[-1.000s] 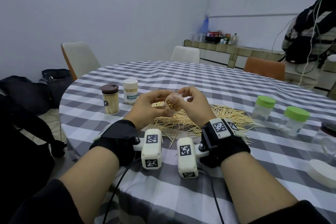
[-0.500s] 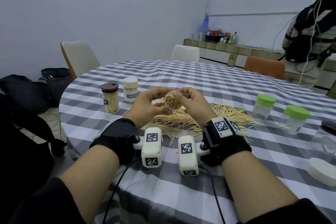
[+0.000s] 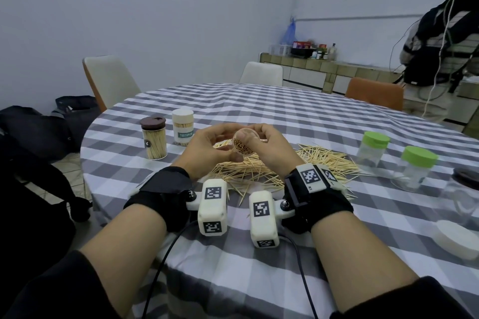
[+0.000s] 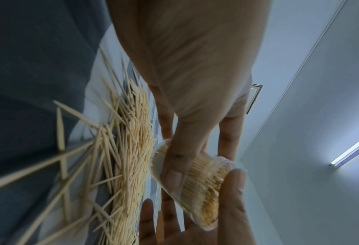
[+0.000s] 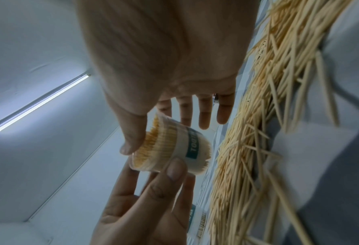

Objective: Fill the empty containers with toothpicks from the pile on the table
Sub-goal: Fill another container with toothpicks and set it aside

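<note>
We hold a small clear plastic container with a teal label (image 3: 242,144), tilted with its mouth toward us, above the pile of loose wooden toothpicks (image 3: 259,166) on the checked counter (image 3: 259,111). Our left hand (image 3: 207,149) has thumb and fingers (image 4: 172,167) clamped round its wall; our right hand (image 3: 269,147) pinches the rim, its thumb across the mouth. It looks packed full, so this filling step seems nearly done. Next, we judge, comes leveling the tips and capping it.
</note>
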